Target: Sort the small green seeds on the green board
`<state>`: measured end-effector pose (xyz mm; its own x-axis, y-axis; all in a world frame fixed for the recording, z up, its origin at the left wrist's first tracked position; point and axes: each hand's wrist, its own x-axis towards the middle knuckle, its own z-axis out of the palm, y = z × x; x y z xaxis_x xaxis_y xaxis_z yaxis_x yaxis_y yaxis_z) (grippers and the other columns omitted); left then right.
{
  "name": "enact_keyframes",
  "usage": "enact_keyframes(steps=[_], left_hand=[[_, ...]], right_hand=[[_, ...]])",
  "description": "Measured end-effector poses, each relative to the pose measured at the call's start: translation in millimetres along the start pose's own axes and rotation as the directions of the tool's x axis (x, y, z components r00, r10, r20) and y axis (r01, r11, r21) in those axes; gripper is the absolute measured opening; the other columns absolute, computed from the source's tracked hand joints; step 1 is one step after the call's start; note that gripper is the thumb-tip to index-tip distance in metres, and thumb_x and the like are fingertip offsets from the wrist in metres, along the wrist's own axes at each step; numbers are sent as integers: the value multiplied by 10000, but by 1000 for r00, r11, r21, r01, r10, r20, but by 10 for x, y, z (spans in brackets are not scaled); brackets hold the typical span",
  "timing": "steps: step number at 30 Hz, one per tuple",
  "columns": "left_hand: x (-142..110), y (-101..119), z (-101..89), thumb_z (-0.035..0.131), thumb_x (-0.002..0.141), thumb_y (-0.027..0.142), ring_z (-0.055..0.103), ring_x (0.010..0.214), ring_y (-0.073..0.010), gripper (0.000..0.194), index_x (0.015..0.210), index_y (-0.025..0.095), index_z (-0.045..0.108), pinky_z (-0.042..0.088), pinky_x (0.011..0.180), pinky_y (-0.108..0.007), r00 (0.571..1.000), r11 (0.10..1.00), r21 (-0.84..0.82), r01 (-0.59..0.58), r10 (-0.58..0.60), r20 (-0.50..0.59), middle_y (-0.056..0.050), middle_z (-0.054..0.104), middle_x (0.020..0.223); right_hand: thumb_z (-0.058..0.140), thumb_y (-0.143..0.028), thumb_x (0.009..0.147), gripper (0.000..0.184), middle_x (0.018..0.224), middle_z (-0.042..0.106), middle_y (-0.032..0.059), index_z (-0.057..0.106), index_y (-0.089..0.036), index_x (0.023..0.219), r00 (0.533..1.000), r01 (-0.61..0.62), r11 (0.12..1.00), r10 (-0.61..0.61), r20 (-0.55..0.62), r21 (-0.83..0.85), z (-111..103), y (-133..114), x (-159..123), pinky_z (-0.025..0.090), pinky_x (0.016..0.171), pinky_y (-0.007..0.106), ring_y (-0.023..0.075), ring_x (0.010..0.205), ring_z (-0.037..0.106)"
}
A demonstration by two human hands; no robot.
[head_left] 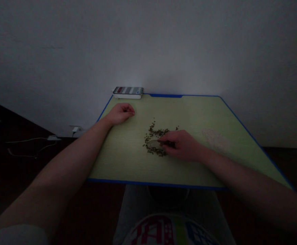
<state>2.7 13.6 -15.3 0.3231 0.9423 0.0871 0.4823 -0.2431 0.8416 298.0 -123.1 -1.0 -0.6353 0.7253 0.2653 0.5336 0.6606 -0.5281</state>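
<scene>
My right hand (181, 145) is over the table, its fingers pinched on a thin dark stick-like thing (162, 141) whose kind I cannot make out. Around its tip lie many small dark grains (161, 132), scattered in a rough ring. Inside the ring, faint curved lines show near the tip. My left hand (120, 113) rests at the table's left side with fingers curled in; whatever may be inside them is hidden. Right of my right hand lies a patch of small pale grains (216, 139).
The pale green table (128, 163) has a blue edge and stands against a grey wall. A phone (128, 90) lies on a white box (128, 96) at the back left corner. White cables and a plug (75, 129) are at the left. A dark round container (167, 195) sits below the front edge.
</scene>
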Motion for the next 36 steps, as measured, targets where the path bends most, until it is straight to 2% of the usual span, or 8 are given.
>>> enact_keyframes(steps=[6,12,18,21,25,31,36], left_hand=[[4,-9,-6,672,673,269,419,493,-88,153,752,141,643,304,507,-240,1000,1000,7,-5,5,-2,44,479,527],[11,-24,-2,690,657,269,416,494,-85,160,742,142,645,302,505,-236,1000,1000,-17,-10,10,-12,47,480,525],[14,-43,-6,690,655,276,423,498,-84,171,752,142,644,305,504,-234,1000,1000,-19,-21,20,-8,44,493,532],[16,-49,-5,687,658,283,422,500,-83,177,755,143,642,303,504,-230,1000,1000,-9,-25,25,-13,45,491,535],[15,-30,2,685,653,293,418,490,-81,183,756,150,633,307,500,-224,1000,1000,-11,-14,14,-9,54,486,527],[13,-15,7,683,643,290,422,491,-82,181,743,150,628,314,495,-228,1000,999,-18,-27,27,-6,55,479,528],[35,-73,2,691,653,295,423,497,-79,179,739,149,631,316,497,-223,998,998,1,-55,55,-14,51,488,534]], right_hand=[[593,-251,830,274,777,755,23,769,-195,1033,991,-55,989,71,-113,138,-100,12,-42,467,576,239,134,619,639],[581,-190,811,249,777,752,9,771,-217,968,999,30,994,-32,15,102,-17,13,-36,473,638,247,132,657,651],[595,-205,804,239,713,722,0,774,-201,963,998,-44,994,47,-33,97,-50,41,-33,437,578,234,117,584,609],[590,-207,803,239,741,732,2,766,-202,965,999,-26,992,31,-40,124,-92,39,-46,443,585,232,118,599,620],[583,-211,791,199,704,700,-8,729,-191,926,1000,-7,987,7,1,163,-114,-34,-70,434,568,226,112,578,596],[547,-130,713,137,612,565,-48,629,-184,807,993,-64,985,46,110,159,-91,-200,-75,382,543,222,88,526,494],[529,-106,676,117,609,522,-56,562,-192,747,989,-78,984,56,138,160,-94,-195,-68,358,533,220,85,526,459]])
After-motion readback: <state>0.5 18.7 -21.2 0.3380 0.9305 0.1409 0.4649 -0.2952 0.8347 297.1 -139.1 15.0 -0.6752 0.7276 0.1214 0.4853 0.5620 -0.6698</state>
